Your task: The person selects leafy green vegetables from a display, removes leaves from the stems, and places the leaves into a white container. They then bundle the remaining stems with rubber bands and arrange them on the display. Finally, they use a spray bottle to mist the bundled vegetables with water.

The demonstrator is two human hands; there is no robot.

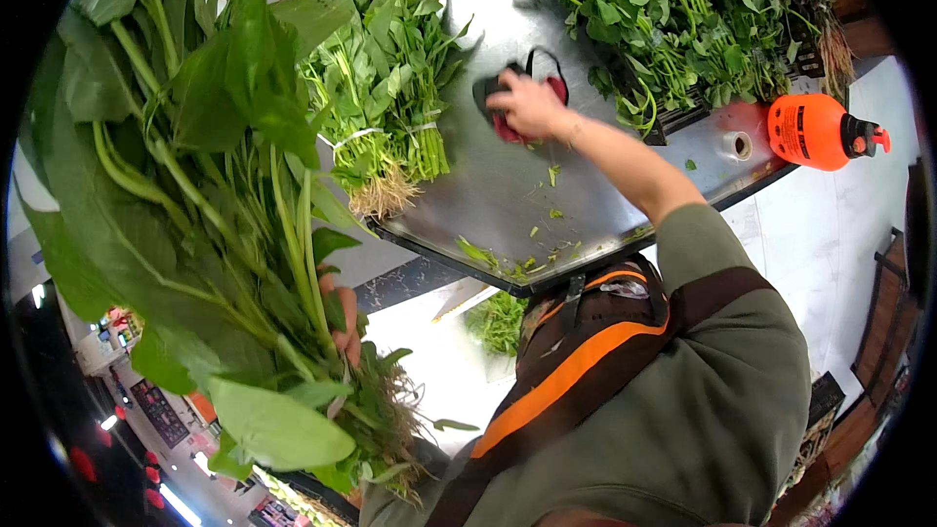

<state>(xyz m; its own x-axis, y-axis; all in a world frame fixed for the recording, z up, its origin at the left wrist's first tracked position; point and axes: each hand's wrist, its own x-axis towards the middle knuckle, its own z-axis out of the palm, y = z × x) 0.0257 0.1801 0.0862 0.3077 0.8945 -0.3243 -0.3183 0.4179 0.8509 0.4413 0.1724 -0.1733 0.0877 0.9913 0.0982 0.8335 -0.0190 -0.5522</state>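
A large bunch of long-stemmed leafy greens (234, 195), roots at its lower end, is gripped in my left hand (344, 322). Leaves hide much of that hand, but fingers show wrapped around the stems. My right hand (532, 107), slightly blurred, reaches across the metal table (478, 205) with bent fingers over a black and red object (503, 127). A thin black loop sticks up from this object; the hand covers its middle, so its kind is unclear. Tied bunches of rooted greens (381, 88) lie just left of it.
More leafy greens (664, 20) are piled at the far right in a black crate (683, 117). An orange spray bottle (808, 132) and a small roll (739, 144) stand by the table's right edge. Leaf scraps (478, 254) litter the front corner. Other greens (500, 322) lie below.
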